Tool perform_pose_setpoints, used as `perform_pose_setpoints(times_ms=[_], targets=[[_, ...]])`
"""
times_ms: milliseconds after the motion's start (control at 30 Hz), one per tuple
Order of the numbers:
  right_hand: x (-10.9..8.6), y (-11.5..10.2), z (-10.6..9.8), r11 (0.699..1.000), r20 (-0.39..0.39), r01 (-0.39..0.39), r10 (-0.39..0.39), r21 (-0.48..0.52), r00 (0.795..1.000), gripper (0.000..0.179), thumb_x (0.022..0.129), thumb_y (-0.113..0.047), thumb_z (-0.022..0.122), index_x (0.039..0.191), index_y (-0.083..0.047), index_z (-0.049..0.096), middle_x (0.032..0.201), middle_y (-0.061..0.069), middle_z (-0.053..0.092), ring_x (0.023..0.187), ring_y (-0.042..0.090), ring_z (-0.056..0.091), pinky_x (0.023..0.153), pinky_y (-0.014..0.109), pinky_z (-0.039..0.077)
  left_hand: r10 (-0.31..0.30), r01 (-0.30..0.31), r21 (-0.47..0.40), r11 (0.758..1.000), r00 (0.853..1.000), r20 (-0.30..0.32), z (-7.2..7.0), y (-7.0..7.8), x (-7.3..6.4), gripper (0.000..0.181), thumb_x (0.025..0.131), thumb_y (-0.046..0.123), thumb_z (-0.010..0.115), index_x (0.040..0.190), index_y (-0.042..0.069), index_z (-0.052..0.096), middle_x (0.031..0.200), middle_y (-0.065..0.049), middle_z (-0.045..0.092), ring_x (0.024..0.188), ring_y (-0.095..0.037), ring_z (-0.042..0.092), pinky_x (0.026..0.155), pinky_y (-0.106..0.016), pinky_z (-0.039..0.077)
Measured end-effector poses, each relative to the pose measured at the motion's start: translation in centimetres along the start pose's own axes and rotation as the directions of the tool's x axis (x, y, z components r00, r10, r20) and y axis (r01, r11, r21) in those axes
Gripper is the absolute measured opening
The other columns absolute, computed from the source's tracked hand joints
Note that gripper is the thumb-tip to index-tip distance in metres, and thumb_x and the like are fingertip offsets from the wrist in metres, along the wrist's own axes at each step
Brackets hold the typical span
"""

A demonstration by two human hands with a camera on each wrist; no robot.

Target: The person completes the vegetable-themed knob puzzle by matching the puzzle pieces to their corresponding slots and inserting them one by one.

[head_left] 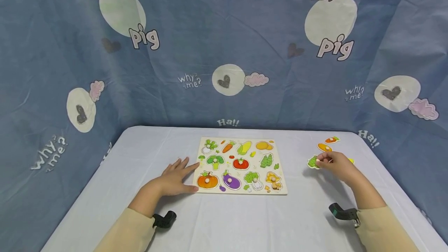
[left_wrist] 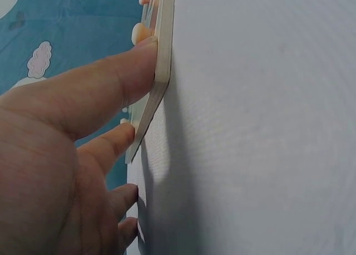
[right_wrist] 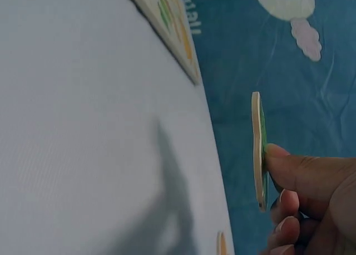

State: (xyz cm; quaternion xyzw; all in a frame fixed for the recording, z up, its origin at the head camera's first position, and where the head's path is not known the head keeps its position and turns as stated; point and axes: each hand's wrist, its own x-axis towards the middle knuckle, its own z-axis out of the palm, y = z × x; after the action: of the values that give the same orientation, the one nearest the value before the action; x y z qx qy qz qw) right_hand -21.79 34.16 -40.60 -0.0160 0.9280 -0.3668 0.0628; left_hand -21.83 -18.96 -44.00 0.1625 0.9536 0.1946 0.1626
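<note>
1. Blue cloth (head_left: 196, 30) behind, two "pig" prints in sight; one white table (head_left: 238, 221) before me.
2. Puzzle board (head_left: 255, 164): one, on the table. Large vegetable pictures, eleven: four top row, three middle, four bottom.
3. Loose pieces visible on the table at my right, three: carrot piece (head_left: 331, 140), orange oval piece (head_left: 324, 147), and yellow piece (head_left: 351, 160), mostly hidden by my hand.
4. My right hand (head_left: 337, 165): thumb and fingers pinched together on one green piece (head_left: 312, 162), well right of the board.
5. My left hand (head_left: 175, 180): fingers spread apart, thumb and forefinger touching the board's left side.
6. Head view shows the green piece's face; right wrist view gives its pale edge, raised off the table.
7. Left wrist view alone shows board knobs in profile, beyond my thumb.
</note>
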Motion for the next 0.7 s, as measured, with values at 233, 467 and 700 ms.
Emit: perform_pose_setpoints(times_ms=[233,467,700], targets=[[0.7,-2.2,0.7,0.998,0.051,0.061,-0.062,0.014,0.997,0.028,0.096,-0.018,0.068,0.11,0.005,0.062,0.088,0.005,0.052,0.084,0.021,0.047,0.064,0.026,0.042,-0.003,0.003,0.007,1.0,1.0,-0.003,0.2,-0.3,0.3,0.09,0.082,0.06,0.072,0.156,0.022,0.037,0.164,-0.022,0.017,0.151,-0.046,0.006,0.119,-0.063,0.006],[1.9,-3.6,2.3,0.997,0.08,0.069,-0.072,0.037,0.994,0.023,0.094,-0.017,0.071,0.106,0.001,0.063,0.087,0.005,0.053,0.083,0.02,0.048,0.066,0.028,0.044,0.0,0.0,0.01,1.0,1.0,-0.002,0.2,-0.4,0.5,0.091,0.082,0.06,0.072,0.157,0.022,0.037,0.165,-0.021,0.016,0.151,-0.046,0.006,0.119,-0.063,0.005],[3.3,-5.2,3.9,0.995,0.14,0.095,-0.098,0.032,0.985,0.016,0.095,-0.014,0.07,0.101,-0.001,0.064,0.083,0.004,0.053,0.08,0.019,0.048,0.066,0.03,0.042,-0.001,0.001,0.007,1.0,1.0,0.001,0.1,-0.2,0.2,0.09,0.083,0.059,0.072,0.157,0.021,0.037,0.164,-0.022,0.016,0.15,-0.046,0.006,0.119,-0.063,0.005]])
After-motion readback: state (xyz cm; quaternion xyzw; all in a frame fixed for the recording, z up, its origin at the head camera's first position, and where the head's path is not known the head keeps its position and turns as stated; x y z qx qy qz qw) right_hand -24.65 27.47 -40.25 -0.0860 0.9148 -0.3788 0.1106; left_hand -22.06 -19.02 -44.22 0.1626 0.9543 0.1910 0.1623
